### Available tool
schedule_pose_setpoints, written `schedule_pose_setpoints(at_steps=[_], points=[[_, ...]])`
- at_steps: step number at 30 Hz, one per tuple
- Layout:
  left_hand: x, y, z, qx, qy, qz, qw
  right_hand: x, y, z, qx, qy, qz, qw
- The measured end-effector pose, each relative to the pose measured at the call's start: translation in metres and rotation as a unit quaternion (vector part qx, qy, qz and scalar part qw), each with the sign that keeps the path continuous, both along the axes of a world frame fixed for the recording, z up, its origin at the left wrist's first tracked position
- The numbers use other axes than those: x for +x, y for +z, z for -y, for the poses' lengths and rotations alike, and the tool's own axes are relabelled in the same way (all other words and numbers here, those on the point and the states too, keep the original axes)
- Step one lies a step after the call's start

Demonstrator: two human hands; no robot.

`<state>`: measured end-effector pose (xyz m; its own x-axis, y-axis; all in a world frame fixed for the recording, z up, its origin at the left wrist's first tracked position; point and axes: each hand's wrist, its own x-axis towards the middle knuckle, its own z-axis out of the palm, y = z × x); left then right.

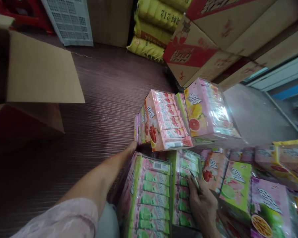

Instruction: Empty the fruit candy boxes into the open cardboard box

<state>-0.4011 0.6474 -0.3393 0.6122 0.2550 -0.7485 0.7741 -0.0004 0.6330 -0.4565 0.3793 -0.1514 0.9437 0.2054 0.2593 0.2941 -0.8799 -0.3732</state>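
Note:
My right hand [203,203] is closed around a slim tool with a dark pointed tip [195,181]; whether it is a knife or a pen, I cannot make out. It is beside a clear-wrapped box of green lime sachets [185,185]. Left of that stands a second lime sachet box [155,188]. My left hand [133,144] reaches behind the stack, by the lower left side of a raspberry sachet box [169,122]; its fingers are hidden. To the right of the raspberry box is a pink and yellow grapefruit box [206,112].
More fruit sachet boxes [268,205] crowd the right side. An open carton [39,72] is on the left, its flap over the dark striped floor [96,89]. Large cartons [201,49], yellow sacks [154,26] and a white crate [69,23] line the back.

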Motion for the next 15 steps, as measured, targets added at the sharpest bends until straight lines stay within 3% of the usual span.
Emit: schedule_pose_setpoints(at_steps=[5,10,15], points=[[0.01,-0.004,-0.006,0.066,-0.077,-0.022,0.995,0.002,-0.005,-0.001,-0.045,-0.001,0.039,0.998],[0.015,0.006,-0.012,0.133,-0.146,-0.029,0.98,0.004,-0.008,-0.002,-0.083,0.011,0.07,0.994],[0.016,0.015,-0.011,0.178,-0.176,-0.036,0.967,0.002,-0.005,-0.006,-0.089,0.017,0.072,0.993]])
